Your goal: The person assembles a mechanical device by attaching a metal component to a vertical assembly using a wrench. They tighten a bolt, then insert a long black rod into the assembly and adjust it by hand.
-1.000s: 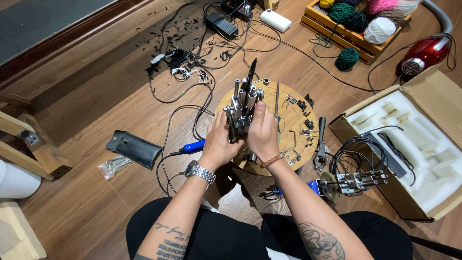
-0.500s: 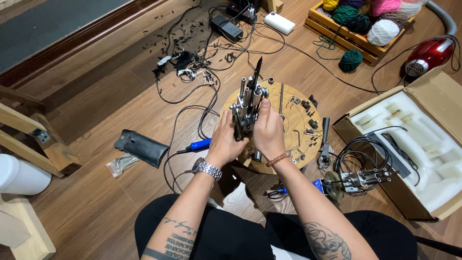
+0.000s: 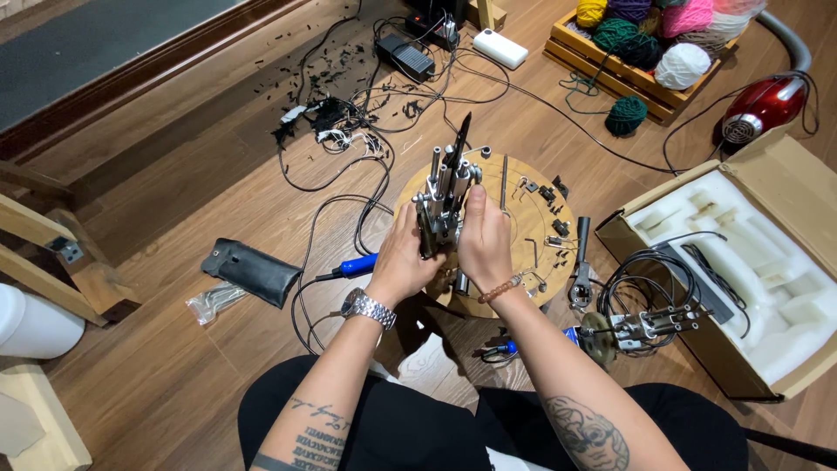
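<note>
A wooden floor (image 3: 174, 209) carries everything here. On it lie a round wooden board (image 3: 532, 240) strewn with small metal parts, a black pouch (image 3: 251, 272), a bag of hex keys (image 3: 214, 301), tangled black cables (image 3: 349, 187), a black power adapter (image 3: 405, 57), a white block (image 3: 500, 48), a green yarn ball (image 3: 626, 115), a crate of yarn (image 3: 645, 44), a red vacuum cleaner (image 3: 767, 103) and an open foam-lined cardboard box (image 3: 750, 262).
</note>
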